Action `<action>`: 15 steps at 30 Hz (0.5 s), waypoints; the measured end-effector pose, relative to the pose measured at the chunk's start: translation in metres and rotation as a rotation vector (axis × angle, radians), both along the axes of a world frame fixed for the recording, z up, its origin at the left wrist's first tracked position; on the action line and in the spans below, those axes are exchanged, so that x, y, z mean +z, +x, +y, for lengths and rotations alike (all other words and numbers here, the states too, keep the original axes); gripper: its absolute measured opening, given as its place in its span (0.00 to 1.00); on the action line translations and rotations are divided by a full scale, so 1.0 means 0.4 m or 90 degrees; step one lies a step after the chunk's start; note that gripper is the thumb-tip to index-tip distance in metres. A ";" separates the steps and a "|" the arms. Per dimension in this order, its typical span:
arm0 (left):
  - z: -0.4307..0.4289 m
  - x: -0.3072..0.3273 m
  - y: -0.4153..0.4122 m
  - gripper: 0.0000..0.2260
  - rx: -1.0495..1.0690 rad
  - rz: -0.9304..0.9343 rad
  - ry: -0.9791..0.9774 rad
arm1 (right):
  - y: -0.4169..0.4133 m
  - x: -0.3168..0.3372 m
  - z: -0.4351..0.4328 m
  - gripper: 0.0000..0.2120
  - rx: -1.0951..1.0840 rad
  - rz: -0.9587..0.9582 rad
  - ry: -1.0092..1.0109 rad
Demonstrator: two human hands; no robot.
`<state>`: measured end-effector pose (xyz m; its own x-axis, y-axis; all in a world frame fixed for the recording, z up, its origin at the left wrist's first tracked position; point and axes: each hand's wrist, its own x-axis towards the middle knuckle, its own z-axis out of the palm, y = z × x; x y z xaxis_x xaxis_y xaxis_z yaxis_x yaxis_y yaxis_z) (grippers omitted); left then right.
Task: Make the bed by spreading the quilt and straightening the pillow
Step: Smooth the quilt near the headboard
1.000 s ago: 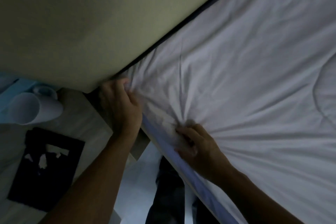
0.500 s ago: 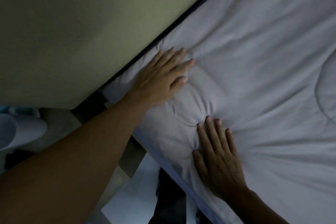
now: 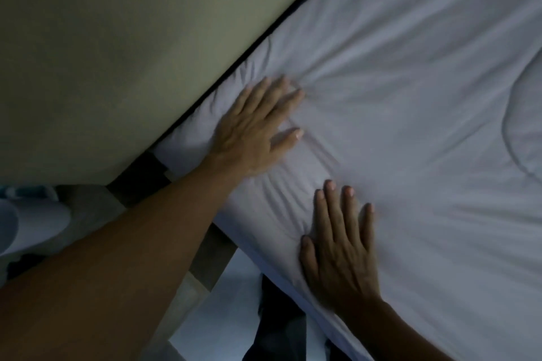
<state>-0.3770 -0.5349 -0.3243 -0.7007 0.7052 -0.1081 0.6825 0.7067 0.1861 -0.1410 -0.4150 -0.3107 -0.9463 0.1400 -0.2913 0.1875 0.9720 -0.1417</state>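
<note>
Head camera looks down on a corner of the bed (image 3: 209, 252), where the white quilt (image 3: 410, 126) lies spread up to the edge along the wall (image 3: 117, 53). The left hand (image 3: 252, 129) lies flat on the quilt near this corner, close to the wall edge, with fingers straight and spread, grasping nothing. The right hand (image 3: 340, 249) also lies flat, palm down, beside the near edge of the bed, its fingers straight and holding nothing. Between the two hands the cloth has small folds, and further folds run from the left fingertips toward the middle of the bed. Below the near edge dark trouser legs (image 3: 275, 319) stand on the pale floor (image 3: 223, 302)
</note>
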 end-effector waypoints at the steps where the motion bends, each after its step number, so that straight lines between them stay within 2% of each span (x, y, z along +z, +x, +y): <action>1: -0.005 -0.008 -0.014 0.31 0.016 -0.011 -0.006 | -0.001 -0.004 0.001 0.36 0.015 -0.005 -0.003; 5: 0.022 0.011 0.004 0.31 0.127 -0.021 -0.064 | 0.035 0.004 0.032 0.36 0.135 0.010 -0.062; 7: 0.028 0.041 0.061 0.32 0.193 -0.009 -0.028 | 0.060 0.017 0.060 0.36 0.117 0.065 -0.098; 9: 0.020 0.066 0.139 0.31 0.119 -0.004 0.010 | 0.075 0.030 0.108 0.35 0.001 0.125 -0.098; 11: -0.009 0.056 0.210 0.30 -0.005 0.006 0.007 | 0.088 0.034 0.162 0.36 -0.062 0.104 -0.043; 12: -0.027 0.044 0.232 0.30 -0.024 0.013 -0.008 | 0.099 0.031 0.182 0.36 -0.047 0.071 -0.012; 15: -0.077 0.005 0.241 0.28 0.032 0.025 -0.067 | 0.142 0.006 0.191 0.36 0.055 0.007 0.010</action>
<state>-0.2805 -0.5656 -0.3223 -0.7402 0.6552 -0.1512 0.6510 0.7546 0.0825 -0.0841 -0.3385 -0.3084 -0.9583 0.0620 -0.2791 0.1011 0.9866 -0.1279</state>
